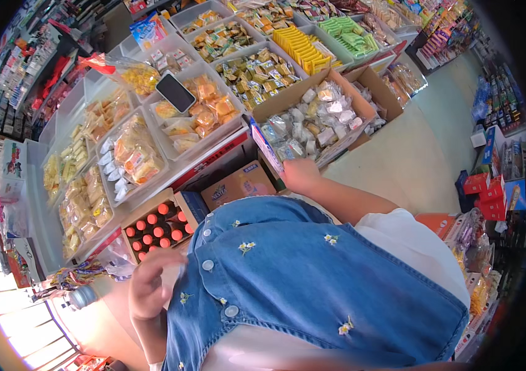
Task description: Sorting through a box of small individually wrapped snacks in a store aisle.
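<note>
Open brown carton (294,98), small wrapped pieces (323,125) inside, perhaps slightly tilted, beside clear tubs (215,138)

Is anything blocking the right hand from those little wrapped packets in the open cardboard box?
Nothing visible covers the wrapped packets from above. The right hand is by the near corner of the cardboard box; only the box's rim and a blue-edged panel seem to stand between.

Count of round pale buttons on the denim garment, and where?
3, spaced down the denim garment: the top button, the middle button just below it, and the bottom button, right of the left hand. Folds may hide more.
</note>
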A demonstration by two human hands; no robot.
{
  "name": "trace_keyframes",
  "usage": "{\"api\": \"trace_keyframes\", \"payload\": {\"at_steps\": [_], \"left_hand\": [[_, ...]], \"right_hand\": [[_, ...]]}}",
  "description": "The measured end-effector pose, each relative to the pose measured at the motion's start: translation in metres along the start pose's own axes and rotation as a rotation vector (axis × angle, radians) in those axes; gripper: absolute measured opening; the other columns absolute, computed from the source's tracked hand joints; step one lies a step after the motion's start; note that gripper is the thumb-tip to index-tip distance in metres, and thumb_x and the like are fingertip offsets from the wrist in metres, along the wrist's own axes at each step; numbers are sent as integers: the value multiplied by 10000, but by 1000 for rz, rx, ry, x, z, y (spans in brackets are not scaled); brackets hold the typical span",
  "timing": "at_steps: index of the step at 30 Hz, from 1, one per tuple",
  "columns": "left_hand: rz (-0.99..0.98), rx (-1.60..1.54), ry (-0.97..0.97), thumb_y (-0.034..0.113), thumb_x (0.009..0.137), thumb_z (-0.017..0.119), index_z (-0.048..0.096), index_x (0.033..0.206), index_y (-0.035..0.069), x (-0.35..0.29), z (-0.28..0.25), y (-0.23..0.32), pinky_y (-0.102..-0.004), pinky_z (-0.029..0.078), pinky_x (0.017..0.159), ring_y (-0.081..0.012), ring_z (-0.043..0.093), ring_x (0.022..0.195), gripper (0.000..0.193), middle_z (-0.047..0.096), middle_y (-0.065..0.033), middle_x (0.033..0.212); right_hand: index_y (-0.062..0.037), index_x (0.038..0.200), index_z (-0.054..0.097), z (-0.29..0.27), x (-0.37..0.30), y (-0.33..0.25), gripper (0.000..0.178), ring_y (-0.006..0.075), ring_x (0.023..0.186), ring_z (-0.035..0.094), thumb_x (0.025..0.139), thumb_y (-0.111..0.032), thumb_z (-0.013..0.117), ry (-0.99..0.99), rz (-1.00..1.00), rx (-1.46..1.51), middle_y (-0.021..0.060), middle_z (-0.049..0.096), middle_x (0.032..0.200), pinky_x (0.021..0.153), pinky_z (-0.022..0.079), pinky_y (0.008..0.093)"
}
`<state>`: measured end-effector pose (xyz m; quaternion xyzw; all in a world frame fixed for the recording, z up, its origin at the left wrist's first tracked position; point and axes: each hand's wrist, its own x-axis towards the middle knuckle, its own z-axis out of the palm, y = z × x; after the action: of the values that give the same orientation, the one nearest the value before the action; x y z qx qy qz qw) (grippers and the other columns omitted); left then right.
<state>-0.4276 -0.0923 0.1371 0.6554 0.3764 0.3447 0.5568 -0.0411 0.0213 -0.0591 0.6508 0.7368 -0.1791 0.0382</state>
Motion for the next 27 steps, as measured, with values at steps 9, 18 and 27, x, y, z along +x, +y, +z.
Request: {"api": "trace_keyframes", "payload": {"at_steps": [9,18,27], "left_hand": [[-623,339,96,67,827,676,541,1307,27,-1,25,-52,-380,436,1014,-317,534,1222,501,572,-177,1291],[-696,741,44,127,798,718,505,1345,62,48,45,-50,-425,417,1027,-366,511,1217,590,550,-181,1312],[-806,720,55,177,833,680,499,1359,97,56,89,-57,-430,441,1000,-362,513,1215,562,546,-165,1323]], "right_hand": [[-30,1062,656,-54,55,93,351,366,945,649,869,-323,657,406,0,423,192,677,991,849,506,450],[-143,1450,383,-68,141,225,782,360,1264,470,799,-390,739,234,357,-44,164,502,1359,1036,418,474],[-202,1373,440,-53,157,221,615,374,1127,583,804,-205,677,152,315,-46,153,540,1286,947,478,498]]}}
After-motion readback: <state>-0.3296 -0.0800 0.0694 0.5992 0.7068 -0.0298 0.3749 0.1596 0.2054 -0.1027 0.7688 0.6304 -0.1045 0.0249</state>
